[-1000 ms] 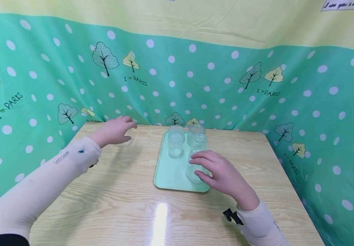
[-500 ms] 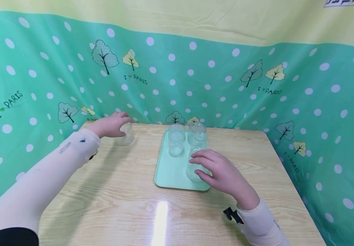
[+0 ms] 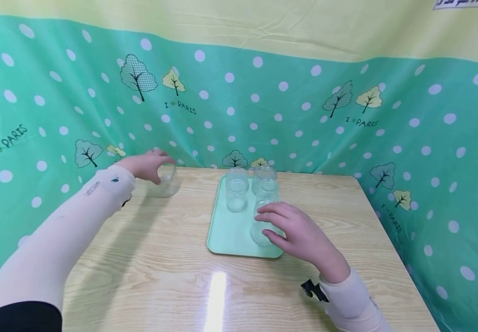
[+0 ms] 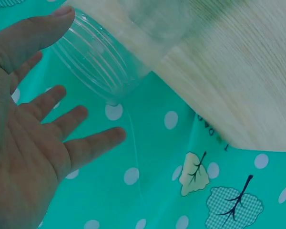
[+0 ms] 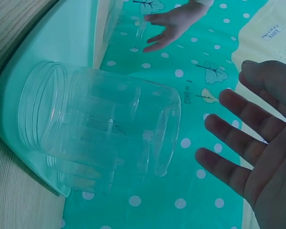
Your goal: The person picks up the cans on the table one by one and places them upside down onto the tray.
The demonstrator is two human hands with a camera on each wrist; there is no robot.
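Beyond the table's middle, at the back left, a clear threaded jar (image 3: pixel 167 182) stands on the wood. My left hand (image 3: pixel 145 166) hovers beside it, fingers spread; in the left wrist view the thumb overlaps the jar's ribbed neck (image 4: pixel 97 55), and I cannot tell whether it touches. Several more clear jars (image 3: pixel 237 186) stand on the green tray (image 3: pixel 226 242). My right hand (image 3: pixel 292 228), fingers loosely bent, is beside the front right jar (image 5: pixel 105 119), which stands mouth down. The right wrist view shows a gap between fingers and jar.
A wooden table (image 3: pixel 168 258) carries everything. Green and yellow printed cloth (image 3: pixel 205 110) hangs along its back and sides. Other jars (image 3: pixel 265 182) stand at the tray's back right.
My left hand has drawn left and slightly back, so the jar beside it shows more fully. The right hand and the tray's jars have stayed in place.
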